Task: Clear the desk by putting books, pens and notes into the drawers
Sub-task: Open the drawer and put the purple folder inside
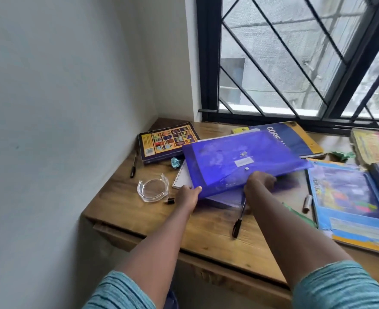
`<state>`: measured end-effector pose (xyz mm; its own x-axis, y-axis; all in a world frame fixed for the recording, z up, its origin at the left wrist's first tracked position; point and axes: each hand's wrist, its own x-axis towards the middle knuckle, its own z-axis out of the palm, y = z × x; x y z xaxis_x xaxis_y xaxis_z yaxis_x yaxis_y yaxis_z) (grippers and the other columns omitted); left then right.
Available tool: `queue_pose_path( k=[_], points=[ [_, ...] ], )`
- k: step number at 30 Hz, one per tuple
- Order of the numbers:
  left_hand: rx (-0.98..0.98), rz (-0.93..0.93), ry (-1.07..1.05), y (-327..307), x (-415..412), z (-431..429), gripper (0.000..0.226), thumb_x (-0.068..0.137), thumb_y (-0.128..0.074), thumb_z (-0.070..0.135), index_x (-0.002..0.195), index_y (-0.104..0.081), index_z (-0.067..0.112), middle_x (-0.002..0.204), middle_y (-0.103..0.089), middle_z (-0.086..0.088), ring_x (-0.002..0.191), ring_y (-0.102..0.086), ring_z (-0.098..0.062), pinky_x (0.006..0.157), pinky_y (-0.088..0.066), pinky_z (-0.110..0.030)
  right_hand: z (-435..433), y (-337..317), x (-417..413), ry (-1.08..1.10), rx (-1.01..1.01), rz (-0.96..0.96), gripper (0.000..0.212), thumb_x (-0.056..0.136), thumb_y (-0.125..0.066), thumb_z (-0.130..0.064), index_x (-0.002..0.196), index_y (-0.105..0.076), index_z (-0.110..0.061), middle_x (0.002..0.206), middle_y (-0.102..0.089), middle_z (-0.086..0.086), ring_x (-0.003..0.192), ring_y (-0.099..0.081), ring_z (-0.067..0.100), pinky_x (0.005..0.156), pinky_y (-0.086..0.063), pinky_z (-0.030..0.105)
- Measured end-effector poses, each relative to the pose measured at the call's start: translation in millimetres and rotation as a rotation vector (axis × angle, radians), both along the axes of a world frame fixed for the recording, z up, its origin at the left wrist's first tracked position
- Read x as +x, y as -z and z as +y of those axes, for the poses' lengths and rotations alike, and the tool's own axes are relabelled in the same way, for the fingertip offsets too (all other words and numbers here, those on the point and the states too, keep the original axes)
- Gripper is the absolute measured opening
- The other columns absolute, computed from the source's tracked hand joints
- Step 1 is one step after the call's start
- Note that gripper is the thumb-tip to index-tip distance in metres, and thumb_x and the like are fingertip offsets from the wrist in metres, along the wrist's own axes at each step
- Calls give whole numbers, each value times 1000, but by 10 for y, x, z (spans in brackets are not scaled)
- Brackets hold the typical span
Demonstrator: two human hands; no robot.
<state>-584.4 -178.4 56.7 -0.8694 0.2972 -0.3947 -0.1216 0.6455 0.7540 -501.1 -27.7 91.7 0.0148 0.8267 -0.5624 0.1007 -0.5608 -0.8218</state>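
A translucent blue plastic folder (240, 161) is tilted up off the wooden desk (211, 237). My left hand (187, 197) grips its near left corner, and my right hand (258, 184) grips its near edge by the snap button. Under the folder lie a spiral notebook (180, 178) and a purple book (223, 200). A black pen (238, 221) lies just under my right forearm. Another black pen (133, 167) lies by the wall. A dark book with a colourful grid cover (167, 141) sits at the back left.
A blue and yellow book (295, 139) lies behind the folder, and a large blue picture book (351, 204) sits at right with more books (373, 148) beyond. A clear plastic ring (154, 189), a silver marker (307, 204), crumpled paper (176, 162) and green scraps (340, 155) litter the desk. A drawer front (117, 235) shows below the desk edge.
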Motion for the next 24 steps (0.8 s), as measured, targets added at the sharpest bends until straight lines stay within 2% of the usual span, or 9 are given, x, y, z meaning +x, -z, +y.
queue_pose_path(
  k=[4,6,9,11,14,17,20,22,24],
  points=[
    [198,-96,-10,76,29,-88,23,66,-63,37,66,-59,15,84,-66,-13,80,-60,-25,73,-45,-34,-46,-103,-97,83,75,76,43,100,-28,-12,143,-30,-6,143,-41,20,127,-46,33,103,-35,32],
    [304,-137,-8,66,64,-166,16,76,-67,24,66,-60,14,85,-63,-11,82,-57,-21,74,-43,-33,-72,-104,-70,72,68,173,43,101,-27,-15,144,-32,-8,146,-40,14,128,-45,28,103,-36,30],
    [437,-182,-25,-98,234,-332,16,85,-62,6,71,-60,14,78,-66,-7,75,-57,-19,68,-42,-27,-140,-109,62,87,139,300,49,93,-38,-3,140,-40,-16,136,-51,10,106,-56,22,93,-43,29],
    [565,-287,-70,-244,383,-447,18,86,-59,3,71,-59,13,56,-65,4,55,-57,-13,52,-41,-19,-223,-123,194,79,167,411,51,85,-41,3,131,-48,-19,120,-60,8,93,-58,21,86,-46,32],
    [689,-453,-106,-443,677,-745,16,88,-57,13,72,-56,14,41,-57,8,35,-52,-4,42,-42,-14,-421,-170,503,53,229,563,40,81,-39,12,94,-54,-24,87,-60,-4,68,-55,16,72,-46,32],
    [893,-547,-155,-572,975,-1104,21,91,-52,35,81,-55,17,52,-64,2,41,-60,-6,52,-44,-20,-631,-252,855,11,260,657,40,85,-35,19,80,-47,-20,73,-56,-6,59,-51,11,61,-44,28],
    [1136,-595,-263,-597,1234,-1514,44,89,-43,60,108,-48,20,81,-67,-10,66,-66,-18,61,-47,-25,-891,-355,1293,-73,244,773,42,85,-32,20,83,-49,-18,56,-65,-12,49,-60,5,52,-52,23],
    [1244,-626,-287,-599,1445,-1838,62,86,-37,69,129,-38,24,96,-62,-15,80,-62,-23,71,-46,-32,-1068,-388,1634,-136,226,792,42,85,-31,20,84,-51,-17,53,-66,-11,47,-62,6,50,-54,23],
    [1270,-651,-264,-594,1645,-2105,74,84,-32,74,140,-30,26,103,-59,-18,88,-60,-27,79,-47,-36,-1256,-443,2015,-223,209,744,38,88,-32,17,82,-52,-15,57,-67,0,45,-63,10,46,-54,22]
  ],
)
